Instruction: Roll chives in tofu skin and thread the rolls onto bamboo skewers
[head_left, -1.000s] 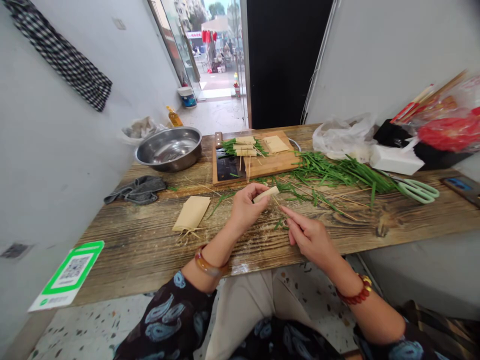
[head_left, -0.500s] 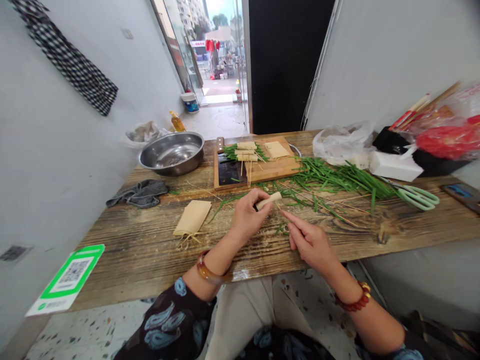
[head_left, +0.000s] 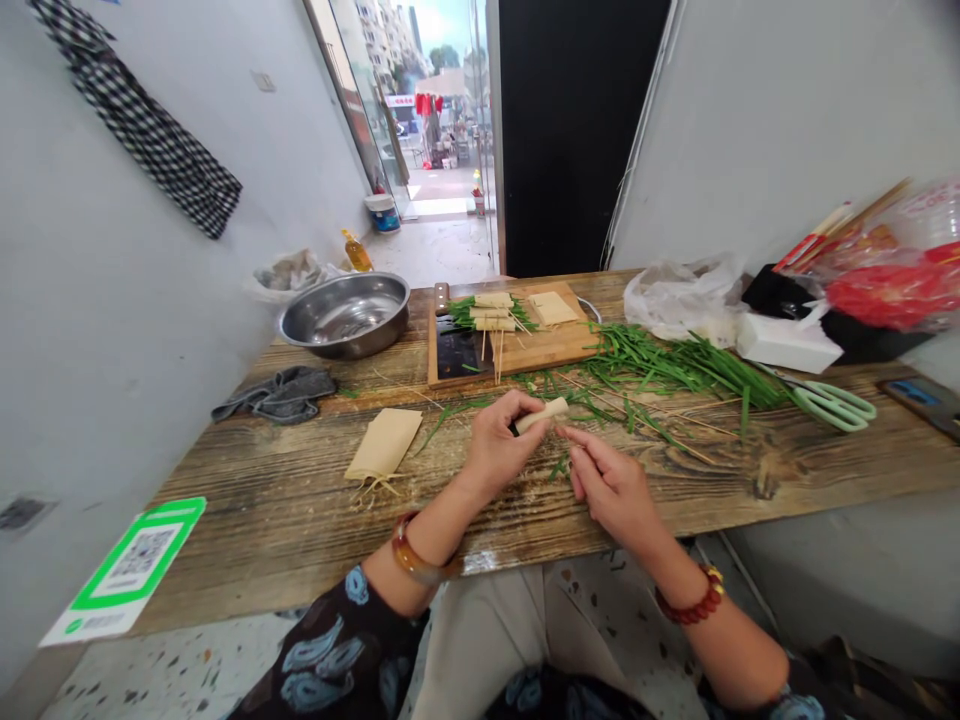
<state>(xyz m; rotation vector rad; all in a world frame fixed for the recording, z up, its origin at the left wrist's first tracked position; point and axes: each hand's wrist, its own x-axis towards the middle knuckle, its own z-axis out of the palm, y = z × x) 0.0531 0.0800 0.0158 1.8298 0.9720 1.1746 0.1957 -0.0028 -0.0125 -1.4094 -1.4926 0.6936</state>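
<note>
A pale beige, cylindrical rolled sheet (head_left: 555,409) is gripped between the thumb and fingers of the left hand (head_left: 502,440), above the brown wooden table (head_left: 277,520). The right hand (head_left: 611,487) is positioned near the roll's right end, fingertips narrowly spaced; whether anything is pinched there cannot be determined. Flat beige rectangular sheets (head_left: 384,442) are stacked left of the left hand.
</note>
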